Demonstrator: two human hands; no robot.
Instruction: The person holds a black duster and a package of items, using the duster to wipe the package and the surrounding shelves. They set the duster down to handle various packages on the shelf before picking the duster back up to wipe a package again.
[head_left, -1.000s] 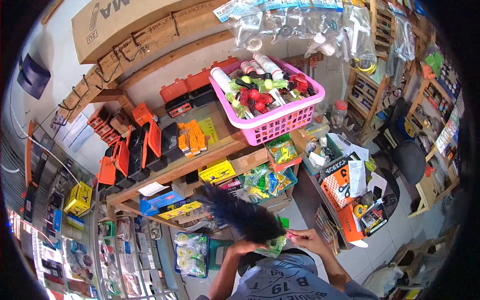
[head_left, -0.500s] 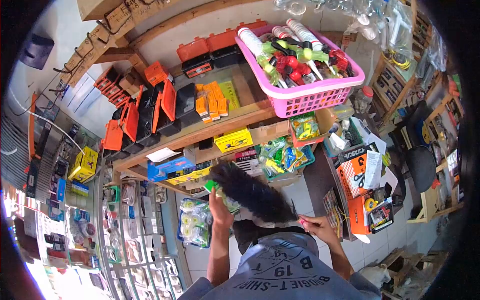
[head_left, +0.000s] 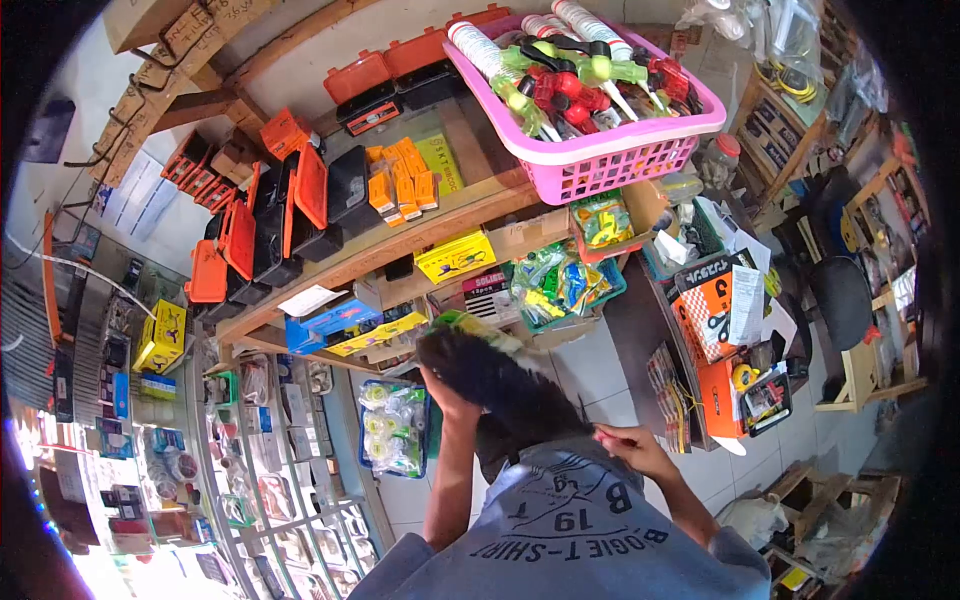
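A black feather duster (head_left: 510,385) lies slantwise in front of me, its dark feathers blurred by motion. The fingers of my right hand (head_left: 632,450) are closed round its reddish handle end. At the duster's far end, my left hand (head_left: 452,397) has its fingers mostly covered by the feathers. A green and yellow item (head_left: 472,325), seemingly in clear packaging, shows just beyond the feathers and is held by my left hand. What it is exactly I cannot make out.
A pink basket (head_left: 620,160) full of tubes and spray heads stands on the wooden counter (head_left: 400,235). Open orange and black boxes (head_left: 320,190) line its left part. Below are a teal basket of packets (head_left: 565,285) and a blue basket (head_left: 395,425). A glass cabinet is at left.
The duster has swept over the green item and my left fingers, covering them more. My right hand has shifted slightly right. The camera's view has moved a little.
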